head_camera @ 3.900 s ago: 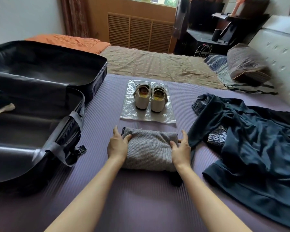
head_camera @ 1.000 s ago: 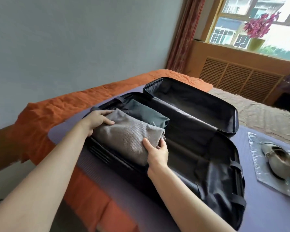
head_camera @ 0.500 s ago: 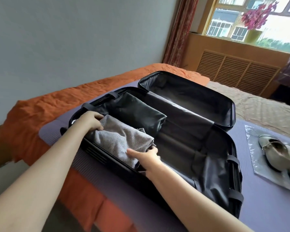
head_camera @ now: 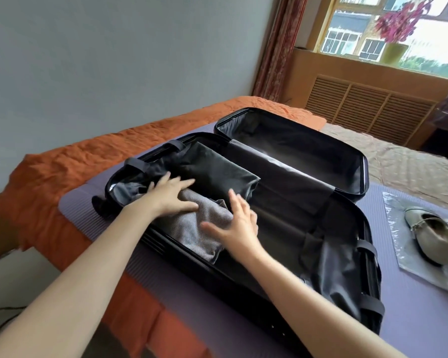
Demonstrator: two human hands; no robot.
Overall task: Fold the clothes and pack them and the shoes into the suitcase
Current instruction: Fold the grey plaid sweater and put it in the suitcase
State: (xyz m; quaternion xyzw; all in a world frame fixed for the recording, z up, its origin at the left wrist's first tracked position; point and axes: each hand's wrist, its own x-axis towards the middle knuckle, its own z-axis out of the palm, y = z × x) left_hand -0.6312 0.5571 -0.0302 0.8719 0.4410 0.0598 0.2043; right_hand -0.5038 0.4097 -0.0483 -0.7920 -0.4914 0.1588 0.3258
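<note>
The black suitcase (head_camera: pixel 295 288) lies open on the purple mat, its lid half beyond. Inside the near half, at its left end, lies the folded grey garment (head_camera: pixel 192 228), with a folded dark garment (head_camera: pixel 217 171) just behind it. My left hand (head_camera: pixel 171 195) rests flat on the grey garment's far left part, fingers straight and spread. My right hand (head_camera: pixel 233 226) lies flat over its right edge, fingers spread. A pair of pale shoes (head_camera: pixel 435 236) sits on a clear plastic bag (head_camera: pixel 398 254) at the right edge of view.
An orange blanket (head_camera: pixel 88 156) covers the bed's left side along the grey wall. A beige sheet (head_camera: pixel 411 171) lies beyond the suitcase lid. The suitcase's right part holds only loose black lining and straps (head_camera: pixel 370 308).
The folded grey garment was carried from the mat into the suitcase. Both hands let go of its edges and now lie flat on top of it.
</note>
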